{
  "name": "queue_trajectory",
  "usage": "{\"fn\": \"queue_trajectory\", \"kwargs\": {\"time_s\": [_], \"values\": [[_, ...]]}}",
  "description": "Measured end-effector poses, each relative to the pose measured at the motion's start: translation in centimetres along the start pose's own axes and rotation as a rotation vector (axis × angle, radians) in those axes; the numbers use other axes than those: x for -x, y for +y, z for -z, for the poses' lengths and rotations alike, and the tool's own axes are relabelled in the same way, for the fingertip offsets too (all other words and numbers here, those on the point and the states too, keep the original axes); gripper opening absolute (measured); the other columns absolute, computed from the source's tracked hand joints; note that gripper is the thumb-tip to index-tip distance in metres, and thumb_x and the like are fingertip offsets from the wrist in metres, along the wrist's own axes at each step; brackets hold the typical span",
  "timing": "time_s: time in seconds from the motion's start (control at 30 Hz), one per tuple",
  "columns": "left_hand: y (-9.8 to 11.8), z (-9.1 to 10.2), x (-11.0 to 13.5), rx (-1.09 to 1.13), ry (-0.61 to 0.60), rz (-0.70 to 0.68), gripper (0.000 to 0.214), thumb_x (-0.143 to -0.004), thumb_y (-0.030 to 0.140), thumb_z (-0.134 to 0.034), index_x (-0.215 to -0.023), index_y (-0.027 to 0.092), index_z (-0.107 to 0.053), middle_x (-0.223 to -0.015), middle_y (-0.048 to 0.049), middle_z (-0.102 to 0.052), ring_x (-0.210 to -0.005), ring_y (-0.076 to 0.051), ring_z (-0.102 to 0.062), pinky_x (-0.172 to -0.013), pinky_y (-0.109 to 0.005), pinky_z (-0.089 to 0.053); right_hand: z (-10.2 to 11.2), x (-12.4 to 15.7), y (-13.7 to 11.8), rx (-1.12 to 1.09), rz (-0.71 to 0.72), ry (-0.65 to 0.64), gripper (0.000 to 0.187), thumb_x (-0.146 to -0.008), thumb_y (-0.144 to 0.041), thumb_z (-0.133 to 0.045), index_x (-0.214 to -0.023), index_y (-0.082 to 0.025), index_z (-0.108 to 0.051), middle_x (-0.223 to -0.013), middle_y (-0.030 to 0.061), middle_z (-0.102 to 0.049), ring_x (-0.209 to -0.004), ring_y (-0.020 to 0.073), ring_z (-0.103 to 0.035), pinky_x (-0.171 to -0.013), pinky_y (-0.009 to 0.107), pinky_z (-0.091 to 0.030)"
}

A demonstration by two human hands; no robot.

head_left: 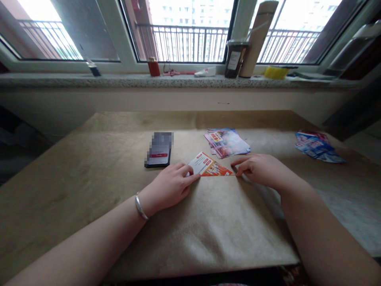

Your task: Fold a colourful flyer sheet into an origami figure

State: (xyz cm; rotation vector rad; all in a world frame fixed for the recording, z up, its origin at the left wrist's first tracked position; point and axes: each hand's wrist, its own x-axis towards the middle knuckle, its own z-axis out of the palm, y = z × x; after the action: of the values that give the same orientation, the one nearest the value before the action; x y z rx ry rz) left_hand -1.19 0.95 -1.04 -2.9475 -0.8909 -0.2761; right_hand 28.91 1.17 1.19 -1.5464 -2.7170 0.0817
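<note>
A leaflet folded into a triangle (214,168), white on one side and orange with printed pictures on the other, lies on the covered table. Its long straight edge faces me. My left hand (174,182), with a silver bangle at the wrist, is closed over the left corner, the thumb along the near edge and the other fingers curled. At the right corner, my right hand (258,169) touches the tip with a fingertip, while another finger is stretched out just above the table. Its remaining fingers are partly hidden.
Beyond the leaflet lies a small stack of printed flyers (229,142). More blue and red flyers (318,146) are fanned out at the right. A phone (160,149) lies behind my left hand. The granite sill (125,81) holds a dark jar (235,59) and a cardboard tube (258,37).
</note>
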Motion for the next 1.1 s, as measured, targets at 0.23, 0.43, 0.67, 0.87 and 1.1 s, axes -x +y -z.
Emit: {"fn": "queue_trajectory", "kwargs": {"time_s": [0.23, 0.43, 0.67, 0.87, 1.1], "values": [[0.2, -0.3, 0.0, -0.026, 0.088, 0.056, 0.036, -0.085, 0.013, -0.050, -0.117, 0.024, -0.061, -0.132, -0.0100, -0.050, -0.108, -0.024, -0.052, -0.093, -0.043, -0.047, -0.2, -0.5, -1.9, -0.037, 0.036, 0.091, 0.029, -0.079, -0.011, -0.047, -0.078, -0.026, -0.072, -0.097, -0.0030, -0.073, -0.083, 0.0152, -0.066, -0.073, 0.025, -0.049], [0.1, 0.4, -0.4, -0.003, 0.046, 0.030, 0.032, -0.087, 0.013, -0.048, -0.116, 0.018, -0.059, -0.110, -0.0081, -0.063, -0.096, -0.021, -0.053, -0.087, -0.038, -0.049, -1.3, -1.5, -4.8, -0.072, 0.117, 0.165, 0.029, -0.088, -0.023, -0.047, -0.109, -0.023, -0.066, -0.108, 0.0045, -0.068, -0.098, 0.0205, -0.061, -0.084, 0.032, -0.048], [0.1, 0.6, -0.5, 0.059, 0.026, -0.056, 0.025, -0.093, 0.020, -0.044, -0.108, 0.022, -0.064, -0.093, -0.0060, -0.062, -0.091, -0.020, -0.054, -0.081, -0.035, -0.049, -1.6, -1.9, -5.2, -0.074, 0.138, 0.200, 0.027, -0.088, -0.027, -0.049, -0.108, -0.021, -0.067, -0.115, 0.0050, -0.065, -0.101, 0.0229, -0.057, -0.090, 0.037, -0.047], [-0.1, 0.1, -0.3, 0.053, 0.090, 0.010, 0.030, -0.090, 0.017, -0.048, -0.118, 0.014, -0.057, -0.117, -0.0108, -0.060, -0.106, -0.022, -0.055, -0.094, -0.040, -0.048, -1.8, -1.8, -4.8, -0.123, 0.156, 0.218, 0.026, -0.088, -0.027, -0.052, -0.108, -0.022, -0.068, -0.117, 0.0045, -0.065, -0.103, 0.0220, -0.057, -0.091, 0.037, -0.048], [-0.2, 0.3, -0.4, -0.062, 0.067, 0.115, 0.028, -0.090, 0.020, -0.049, -0.114, 0.011, -0.061, -0.113, -0.0124, -0.065, -0.100, -0.024, -0.059, -0.088, -0.041, -0.052, -2.5, -2.1, -4.5, -0.175, 0.174, 0.254, 0.025, -0.087, -0.024, -0.053, -0.106, -0.022, -0.069, -0.119, 0.0038, -0.066, -0.107, 0.0206, -0.057, -0.096, 0.037, -0.045]]}}
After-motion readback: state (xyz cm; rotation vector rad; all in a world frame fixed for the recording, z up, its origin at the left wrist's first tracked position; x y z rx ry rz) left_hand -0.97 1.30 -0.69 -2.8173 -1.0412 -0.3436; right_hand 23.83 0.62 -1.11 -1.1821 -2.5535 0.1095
